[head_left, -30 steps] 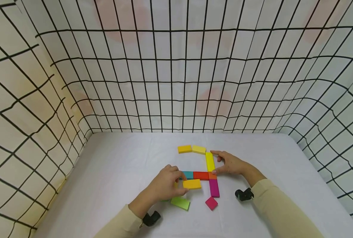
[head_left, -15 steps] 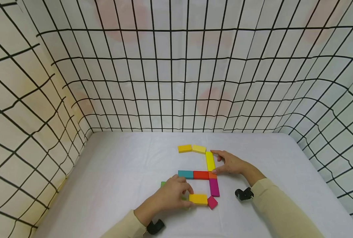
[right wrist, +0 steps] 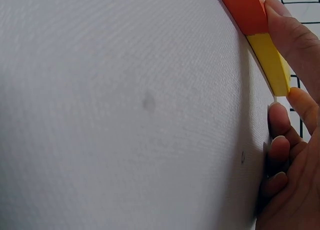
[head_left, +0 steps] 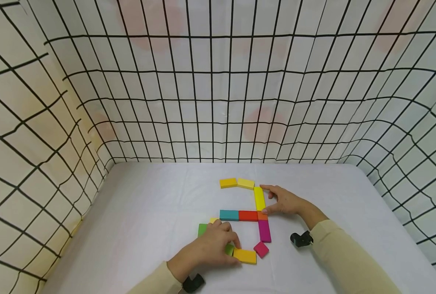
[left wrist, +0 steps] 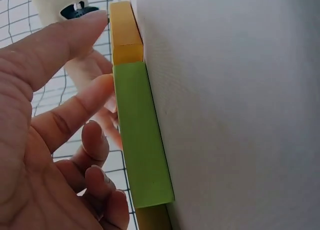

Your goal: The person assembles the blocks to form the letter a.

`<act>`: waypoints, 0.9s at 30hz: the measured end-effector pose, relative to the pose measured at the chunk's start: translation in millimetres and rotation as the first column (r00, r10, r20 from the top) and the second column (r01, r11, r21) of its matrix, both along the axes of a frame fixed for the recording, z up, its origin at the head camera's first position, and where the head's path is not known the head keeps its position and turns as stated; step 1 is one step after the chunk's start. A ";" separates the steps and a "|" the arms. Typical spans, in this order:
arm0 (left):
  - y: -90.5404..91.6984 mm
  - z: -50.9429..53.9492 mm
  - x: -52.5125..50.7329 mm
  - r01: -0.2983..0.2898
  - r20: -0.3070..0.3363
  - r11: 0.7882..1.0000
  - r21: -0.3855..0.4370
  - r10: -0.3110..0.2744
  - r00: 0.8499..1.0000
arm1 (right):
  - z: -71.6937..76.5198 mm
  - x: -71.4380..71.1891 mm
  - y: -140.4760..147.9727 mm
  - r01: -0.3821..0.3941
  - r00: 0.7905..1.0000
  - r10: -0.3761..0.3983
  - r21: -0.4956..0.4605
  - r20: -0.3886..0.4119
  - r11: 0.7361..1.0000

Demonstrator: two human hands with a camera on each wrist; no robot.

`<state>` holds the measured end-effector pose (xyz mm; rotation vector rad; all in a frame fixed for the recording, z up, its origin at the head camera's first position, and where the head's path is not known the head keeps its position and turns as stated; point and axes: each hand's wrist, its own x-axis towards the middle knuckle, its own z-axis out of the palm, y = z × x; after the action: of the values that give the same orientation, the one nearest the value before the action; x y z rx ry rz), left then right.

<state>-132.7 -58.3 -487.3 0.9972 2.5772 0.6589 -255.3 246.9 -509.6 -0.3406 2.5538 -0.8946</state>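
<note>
My left hand (head_left: 212,245) is low over the table, thumb and index finger pinching the left end of an orange-yellow block (head_left: 245,256). In the left wrist view a green block (left wrist: 142,135) lies end to end with that orange-yellow block (left wrist: 126,30). A pink block (head_left: 261,249) sits turned like a diamond just past its right end. My right hand (head_left: 284,201) rests beside a bright yellow block (head_left: 259,199), its index fingertip at the far end and its thumb touching an orange block (right wrist: 246,12). Some green blocks are partly hidden under my left hand.
Teal (head_left: 229,215) and red (head_left: 248,215) blocks form a row to the orange one. A purple block (head_left: 264,231) lies below it. Orange-yellow (head_left: 228,183) and pale yellow (head_left: 245,183) blocks curve away at the back. A black wire grid (head_left: 218,102) rises behind the white table (head_left: 148,204).
The left hand has carried the orange-yellow block from beside the teal block toward the near edge, then slightly away from the pink block. The right hand has stayed still.
</note>
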 end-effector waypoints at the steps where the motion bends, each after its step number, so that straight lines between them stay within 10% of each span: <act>1: 0.4 -0.2 0.3 -0.003 -0.007 1.000 -0.004 0.003 1.000 | -0.3 -0.1 0.1 0.001 1.000 -0.001 -0.001 0.000 1.000; 27: 6.4 -2.9 -1.0 -0.043 -0.002 0.998 -0.048 0.043 0.999 | 0.7 1.6 -2.4 0.011 1.000 -0.011 0.016 -0.005 1.000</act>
<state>-133.7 -51.9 -490.2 0.9299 2.6086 0.6039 -253.7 244.6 -508.9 -0.3252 2.5685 -0.8783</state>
